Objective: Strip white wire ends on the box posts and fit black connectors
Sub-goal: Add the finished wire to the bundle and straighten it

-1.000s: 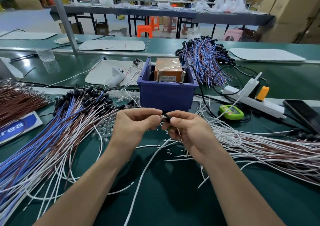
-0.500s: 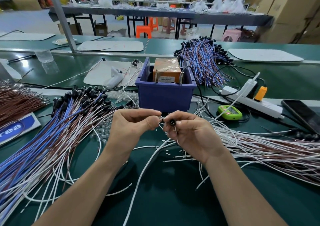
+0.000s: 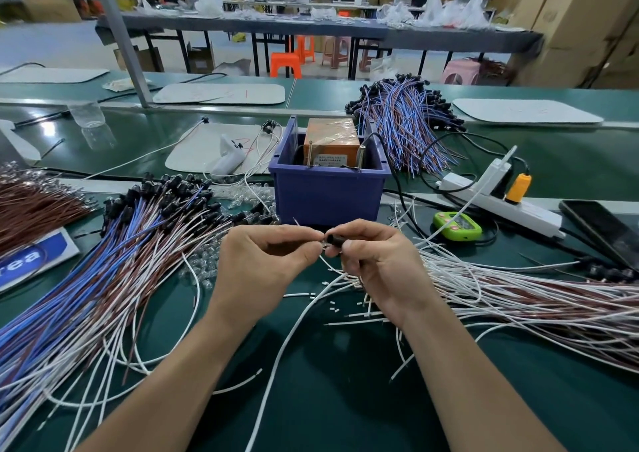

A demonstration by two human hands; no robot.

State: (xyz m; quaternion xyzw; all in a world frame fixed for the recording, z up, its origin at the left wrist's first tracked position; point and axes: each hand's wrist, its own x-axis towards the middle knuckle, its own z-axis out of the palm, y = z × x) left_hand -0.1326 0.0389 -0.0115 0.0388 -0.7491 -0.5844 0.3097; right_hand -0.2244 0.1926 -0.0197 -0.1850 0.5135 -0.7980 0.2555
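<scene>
Green bench point(image 3: 345, 399), frame centre: left hand point(image 3: 264, 261) pinches a wire point(image 3: 285, 341) end, right hand point(image 3: 377, 265) pinches a connector point(image 3: 333, 238); angled insertion could splay or bend the bared strands.

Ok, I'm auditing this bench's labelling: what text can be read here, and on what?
"rea": white letters on the blue sign, left edge, start cut off.
Label on the orange block in the blue box: print too small to read.
Red scribbles on the white mat: illegible.
</scene>
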